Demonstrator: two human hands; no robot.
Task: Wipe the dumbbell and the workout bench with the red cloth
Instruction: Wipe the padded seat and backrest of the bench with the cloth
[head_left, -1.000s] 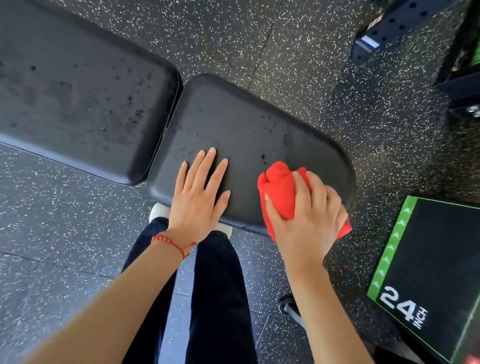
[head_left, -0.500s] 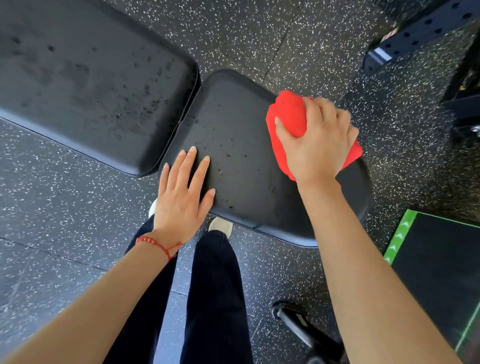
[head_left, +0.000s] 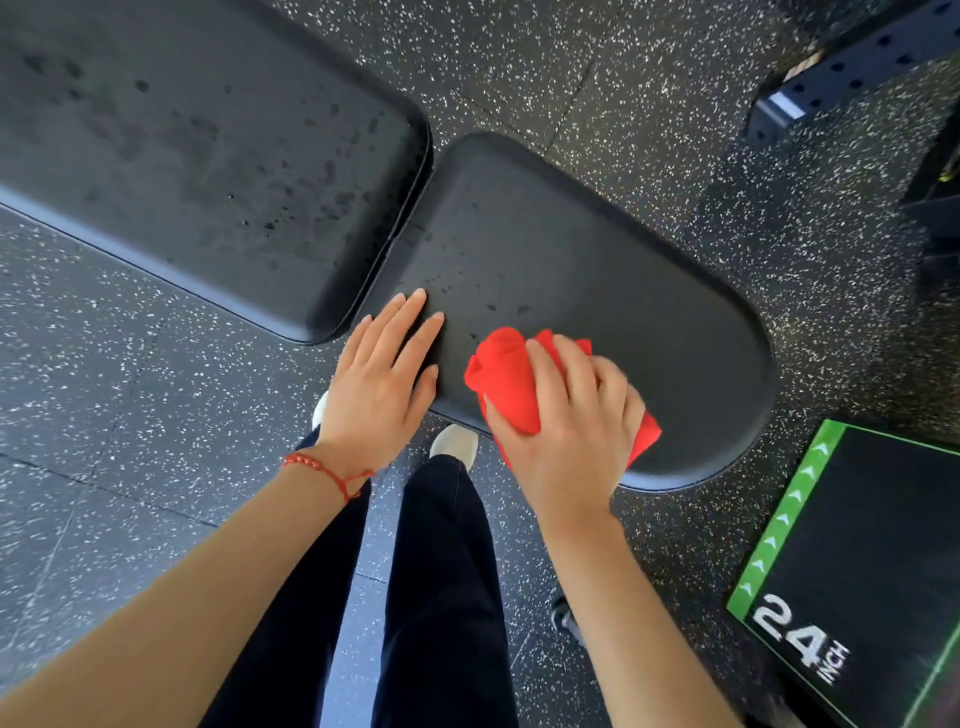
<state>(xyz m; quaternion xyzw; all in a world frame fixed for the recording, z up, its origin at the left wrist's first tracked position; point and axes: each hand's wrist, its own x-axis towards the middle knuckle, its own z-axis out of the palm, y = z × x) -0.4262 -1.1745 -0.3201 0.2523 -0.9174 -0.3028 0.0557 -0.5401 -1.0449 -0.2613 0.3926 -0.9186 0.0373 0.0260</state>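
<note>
Right hand (head_left: 566, 415) grips the red cloth (head_left: 506, 382) against the near desk (head_left: 597, 270) pad; left hand (head_left: 376, 382) rests flat, fingers straight.

Bunched red cloth (head_left: 511, 384) lies on the black workout bench (head_left: 597, 291) seat pad (near edge), which seems spotted with droplets.

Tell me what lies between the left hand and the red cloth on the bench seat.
In the head view, only a narrow strip of bare black seat pad with a few dark droplets separates the left hand from the red cloth.
</note>
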